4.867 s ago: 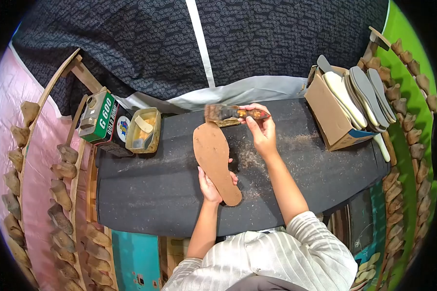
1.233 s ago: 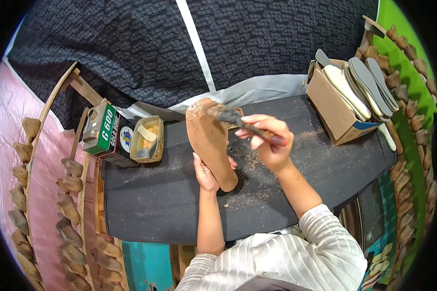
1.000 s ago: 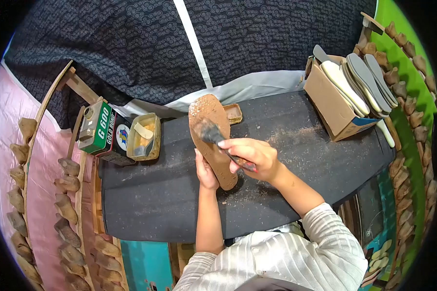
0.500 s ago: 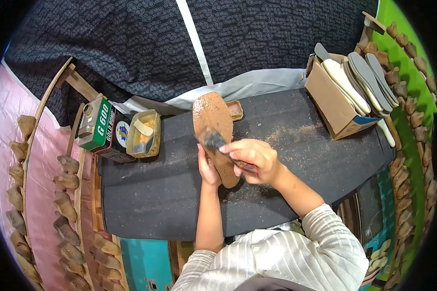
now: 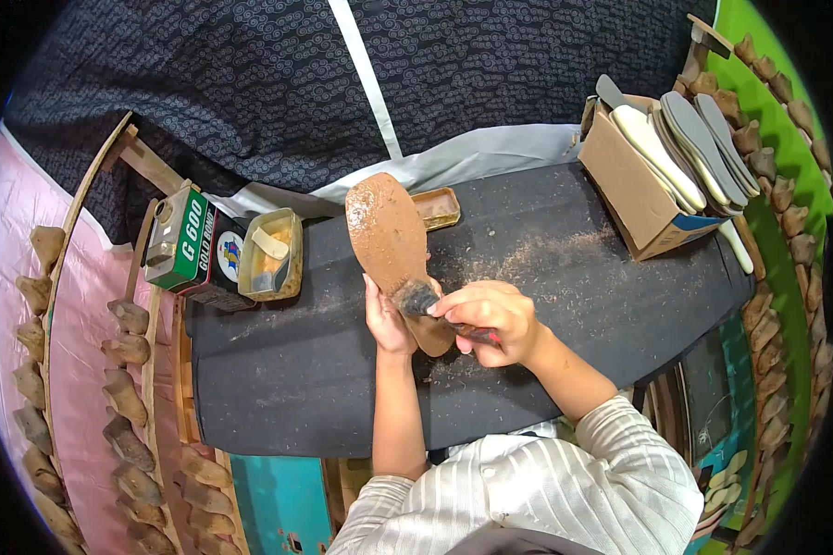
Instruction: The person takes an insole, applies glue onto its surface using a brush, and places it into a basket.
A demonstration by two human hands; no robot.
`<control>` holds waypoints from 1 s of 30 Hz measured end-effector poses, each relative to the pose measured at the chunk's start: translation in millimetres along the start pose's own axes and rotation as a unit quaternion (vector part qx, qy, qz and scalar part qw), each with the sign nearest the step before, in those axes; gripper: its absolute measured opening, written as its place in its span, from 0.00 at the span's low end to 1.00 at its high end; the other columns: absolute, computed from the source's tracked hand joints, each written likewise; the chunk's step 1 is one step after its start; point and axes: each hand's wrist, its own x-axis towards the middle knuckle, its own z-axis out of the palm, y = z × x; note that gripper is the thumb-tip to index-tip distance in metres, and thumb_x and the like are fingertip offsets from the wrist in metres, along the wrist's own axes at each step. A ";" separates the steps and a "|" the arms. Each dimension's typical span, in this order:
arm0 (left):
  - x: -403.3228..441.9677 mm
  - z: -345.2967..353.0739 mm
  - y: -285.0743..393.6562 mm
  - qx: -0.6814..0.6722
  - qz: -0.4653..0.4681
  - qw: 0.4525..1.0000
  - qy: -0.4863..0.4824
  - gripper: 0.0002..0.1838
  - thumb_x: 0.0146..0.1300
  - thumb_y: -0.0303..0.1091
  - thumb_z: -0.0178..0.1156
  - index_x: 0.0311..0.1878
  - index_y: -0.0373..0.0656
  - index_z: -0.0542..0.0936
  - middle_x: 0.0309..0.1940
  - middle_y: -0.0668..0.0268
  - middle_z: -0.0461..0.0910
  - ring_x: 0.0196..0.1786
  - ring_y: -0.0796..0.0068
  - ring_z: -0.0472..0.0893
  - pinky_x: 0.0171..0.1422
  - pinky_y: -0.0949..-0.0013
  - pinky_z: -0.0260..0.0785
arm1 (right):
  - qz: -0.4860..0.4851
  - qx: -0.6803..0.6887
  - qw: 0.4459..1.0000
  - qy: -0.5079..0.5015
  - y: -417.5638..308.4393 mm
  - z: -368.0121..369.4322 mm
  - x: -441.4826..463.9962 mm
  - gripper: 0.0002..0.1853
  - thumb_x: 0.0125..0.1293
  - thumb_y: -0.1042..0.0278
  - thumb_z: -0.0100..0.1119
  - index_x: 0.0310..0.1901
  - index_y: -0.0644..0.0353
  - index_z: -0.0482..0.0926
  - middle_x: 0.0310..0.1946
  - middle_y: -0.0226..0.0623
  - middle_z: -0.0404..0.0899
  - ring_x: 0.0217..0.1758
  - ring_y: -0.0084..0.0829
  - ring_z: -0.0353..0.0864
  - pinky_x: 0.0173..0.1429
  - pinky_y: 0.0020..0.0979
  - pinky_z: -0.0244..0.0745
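Observation:
A brown shoe sole [image 5: 386, 227] is held up over the dark table, its wide end wet and glossy. My left hand [image 5: 386, 319] grips the sole from beneath at its narrow middle, thumb along the left edge. My right hand [image 5: 487, 322] is closed round the handle of a brush [image 5: 417, 298], whose dark bristles press on the sole's waist. Part of the brush handle is hidden by my fingers. Behind the sole lies a small shallow tray [image 5: 438, 208], partly covered by it.
On the left stand a G 600 can [image 5: 194, 248] and a plastic tub [image 5: 278, 257] with tools inside. A cardboard box [image 5: 634, 190] of grey and white soles stands at right. Shavings litter the table [image 5: 546, 305]; racks of wooden shoe lasts [image 5: 125, 351] flank both sides.
The sole has tilted and its wide end has shifted left, uncovering more of the small tray. The brush has moved down the sole toward the narrow end.

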 end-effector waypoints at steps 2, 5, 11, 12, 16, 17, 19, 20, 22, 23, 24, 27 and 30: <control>0.1 0.8 -2.8 0.018 0.002 1.000 -0.002 0.32 0.68 0.55 0.26 0.60 0.40 0.63 0.49 0.54 0.73 0.41 0.61 0.78 0.47 0.63 0.71 | 0.008 0.024 0.999 0.031 -1.0 -1.3 3.0 0.15 0.43 0.77 0.65 0.35 0.62 0.74 0.40 0.40 0.79 0.36 0.39 0.81 0.39 0.34 0.77; -0.3 10.5 -6.4 -0.045 0.005 0.985 0.164 0.32 0.68 0.56 0.26 0.61 0.40 0.62 0.50 0.54 0.73 0.44 0.61 0.77 0.50 0.62 0.70 | -0.008 -0.019 0.999 0.043 1.3 5.1 9.0 0.15 0.44 0.76 0.65 0.35 0.63 0.74 0.42 0.41 0.78 0.36 0.38 0.81 0.40 0.34 0.77; 0.6 11.0 3.1 -0.082 -0.024 0.996 -0.038 0.36 0.66 0.59 0.26 0.56 0.34 0.65 0.37 0.54 0.75 0.34 0.62 0.77 0.40 0.65 0.71 | -0.033 -0.013 0.999 -0.023 3.8 4.4 -1.7 0.16 0.40 0.76 0.67 0.34 0.62 0.74 0.41 0.40 0.78 0.35 0.37 0.81 0.37 0.31 0.77; 0.3 17.1 3.3 -0.050 -0.026 0.997 0.043 0.38 0.65 0.61 0.25 0.53 0.32 0.66 0.30 0.55 0.74 0.28 0.63 0.75 0.34 0.66 0.71 | -0.024 -0.001 0.999 -0.030 2.4 2.5 -3.4 0.17 0.39 0.76 0.66 0.34 0.62 0.74 0.41 0.40 0.78 0.35 0.36 0.81 0.37 0.31 0.77; 0.4 17.3 0.5 -0.059 -0.024 0.997 0.039 0.37 0.66 0.59 0.25 0.55 0.32 0.65 0.34 0.54 0.74 0.31 0.63 0.76 0.37 0.64 0.71 | -0.006 0.016 1.000 -0.003 -0.4 1.0 -0.4 0.18 0.36 0.79 0.65 0.34 0.62 0.74 0.41 0.39 0.78 0.36 0.36 0.81 0.37 0.31 0.77; 0.6 19.3 -3.5 -0.037 -0.005 0.995 0.089 0.36 0.66 0.58 0.26 0.56 0.33 0.64 0.35 0.54 0.74 0.32 0.62 0.76 0.38 0.63 0.71 | -0.006 0.014 1.000 0.020 -0.7 2.9 1.6 0.18 0.36 0.79 0.64 0.34 0.62 0.74 0.41 0.39 0.78 0.36 0.36 0.81 0.37 0.30 0.76; -0.6 18.7 -5.2 -0.015 0.011 0.990 0.138 0.35 0.66 0.57 0.26 0.57 0.33 0.63 0.36 0.53 0.74 0.33 0.62 0.76 0.39 0.62 0.71 | -0.017 0.004 1.000 0.023 3.5 9.8 0.8 0.19 0.36 0.79 0.64 0.36 0.62 0.75 0.41 0.39 0.78 0.36 0.37 0.81 0.37 0.30 0.76; -2.1 15.7 -2.7 -0.024 -0.012 0.995 0.098 0.34 0.66 0.56 0.26 0.57 0.33 0.63 0.38 0.53 0.74 0.34 0.62 0.76 0.41 0.61 0.71 | -0.029 -0.006 0.999 0.026 5.0 11.4 -0.1 0.20 0.36 0.80 0.64 0.37 0.62 0.75 0.42 0.39 0.78 0.36 0.37 0.81 0.37 0.31 0.76; -1.9 10.4 -1.4 -0.096 -0.007 0.995 -0.038 0.31 0.65 0.54 0.33 0.58 0.35 0.63 0.45 0.52 0.72 0.42 0.60 0.75 0.42 0.61 0.72 | -0.015 0.016 1.000 0.006 3.7 7.8 -2.0 0.20 0.37 0.80 0.64 0.38 0.62 0.75 0.42 0.39 0.78 0.36 0.38 0.81 0.39 0.31 0.76; -0.9 3.7 -1.5 -0.096 -0.008 0.995 -0.036 0.31 0.65 0.54 0.33 0.58 0.35 0.63 0.45 0.52 0.72 0.42 0.60 0.75 0.42 0.61 0.72 | -0.001 0.040 0.999 -0.015 2.9 5.4 -3.8 0.20 0.38 0.80 0.64 0.38 0.61 0.75 0.42 0.39 0.79 0.37 0.38 0.81 0.40 0.32 0.76; 1.3 0.4 1.1 -0.089 -0.013 0.995 -0.049 0.31 0.65 0.54 0.33 0.59 0.35 0.63 0.46 0.52 0.72 0.42 0.60 0.75 0.42 0.61 0.73 | 0.034 0.058 0.997 -0.027 2.4 2.6 -6.3 0.19 0.40 0.81 0.63 0.38 0.61 0.74 0.41 0.40 0.79 0.38 0.38 0.81 0.43 0.32 0.76; -0.1 4.5 3.1 -0.110 -0.006 0.991 -0.079 0.31 0.66 0.54 0.32 0.59 0.36 0.62 0.49 0.53 0.71 0.42 0.59 0.75 0.44 0.59 0.72 | 0.091 0.113 0.989 0.029 0.4 1.9 -3.1 0.18 0.41 0.82 0.62 0.38 0.62 0.74 0.41 0.40 0.79 0.40 0.38 0.81 0.44 0.32 0.76; -2.5 12.7 2.2 -0.137 -0.007 0.987 0.079 0.33 0.65 0.57 0.28 0.58 0.35 0.62 0.39 0.55 0.72 0.34 0.62 0.75 0.35 0.67 0.71 | 0.063 0.099 0.992 0.045 2.2 9.1 2.2 0.19 0.41 0.83 0.62 0.39 0.61 0.74 0.41 0.40 0.80 0.40 0.38 0.81 0.45 0.32 0.76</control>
